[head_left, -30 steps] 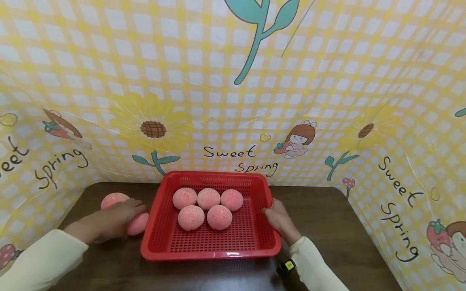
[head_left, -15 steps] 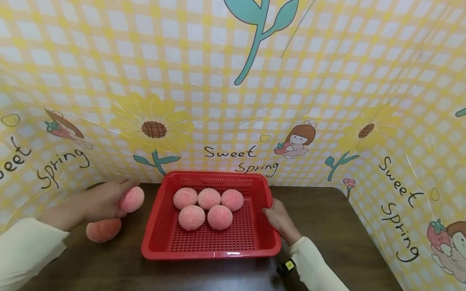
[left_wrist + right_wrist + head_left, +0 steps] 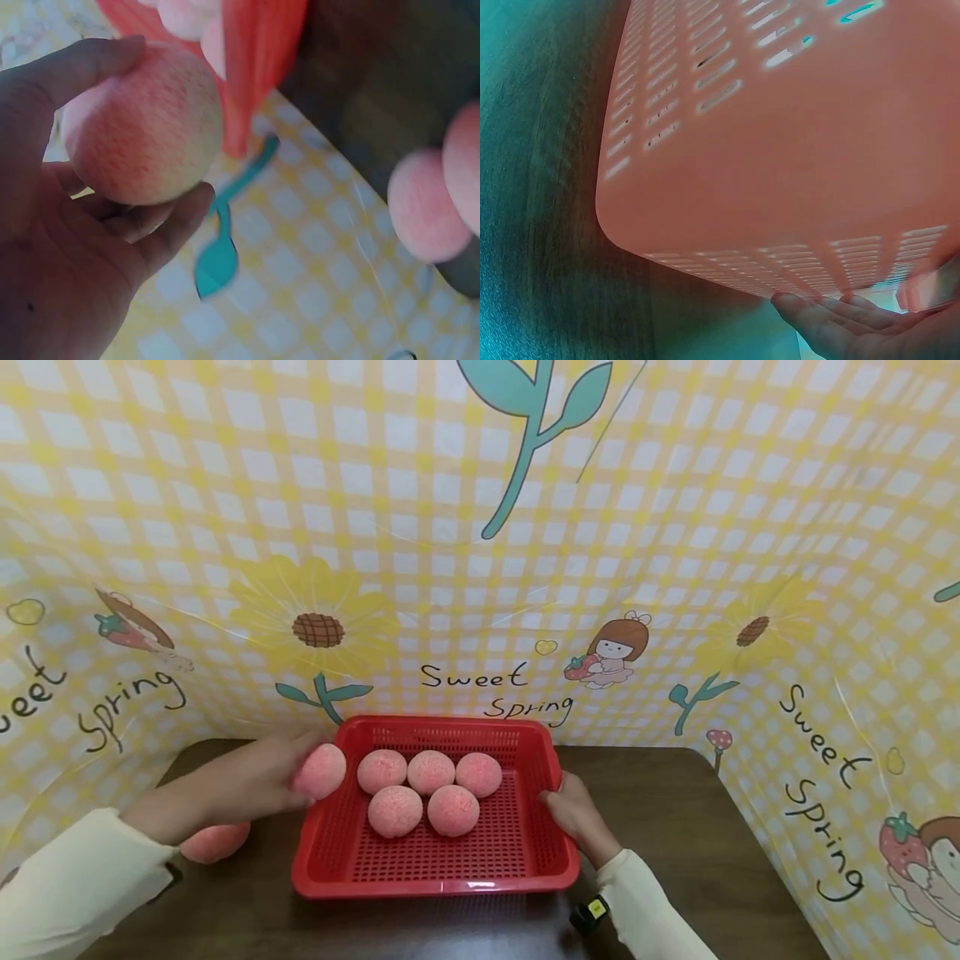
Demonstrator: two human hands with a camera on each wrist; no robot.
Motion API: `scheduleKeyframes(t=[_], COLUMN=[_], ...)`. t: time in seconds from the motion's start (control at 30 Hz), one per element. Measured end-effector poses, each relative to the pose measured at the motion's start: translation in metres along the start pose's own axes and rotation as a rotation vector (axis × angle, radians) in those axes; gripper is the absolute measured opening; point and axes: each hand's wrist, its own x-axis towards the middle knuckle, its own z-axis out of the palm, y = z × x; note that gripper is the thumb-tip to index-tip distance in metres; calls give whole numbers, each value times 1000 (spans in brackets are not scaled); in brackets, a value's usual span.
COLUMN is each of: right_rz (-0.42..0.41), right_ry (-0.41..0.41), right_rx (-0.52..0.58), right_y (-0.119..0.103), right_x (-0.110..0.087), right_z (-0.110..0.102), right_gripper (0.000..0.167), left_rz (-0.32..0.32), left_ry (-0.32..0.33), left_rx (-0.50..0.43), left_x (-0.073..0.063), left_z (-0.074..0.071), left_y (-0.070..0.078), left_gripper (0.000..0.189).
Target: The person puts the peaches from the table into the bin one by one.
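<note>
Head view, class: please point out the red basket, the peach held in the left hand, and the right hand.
Red basket [image 3: 375, 888]: head view, on the near rim.
Held peach [image 3: 325, 771]: head view, on the middle of its visible side.
Right hand [image 3: 573, 811]: head view, on the middle of the hand.

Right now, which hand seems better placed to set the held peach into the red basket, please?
Probably the left hand: it holds the peach by the red basket, while the right hand grips the basket's opposite side.

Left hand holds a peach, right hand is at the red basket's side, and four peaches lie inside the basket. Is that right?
The count is wrong: the head view shows five peaches inside the basket. The rest stands.
</note>
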Motion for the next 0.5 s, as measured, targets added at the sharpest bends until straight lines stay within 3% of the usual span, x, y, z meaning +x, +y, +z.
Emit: scheduleKeyframes(t=[0.3, 0.5], right_rz=[-4, 3], right_ry=[3, 5], right_rx=[-3, -1], right_y=[0, 1], right_x=[1, 2], right_z=[-1, 1], right_gripper=[42, 43], left_rz=[-52, -76], left_ry=[-165, -269], left_rx=[-89, -90], left_x=[18, 27], left_z=[19, 38], left_y=[25, 35], left_gripper=[57, 63])
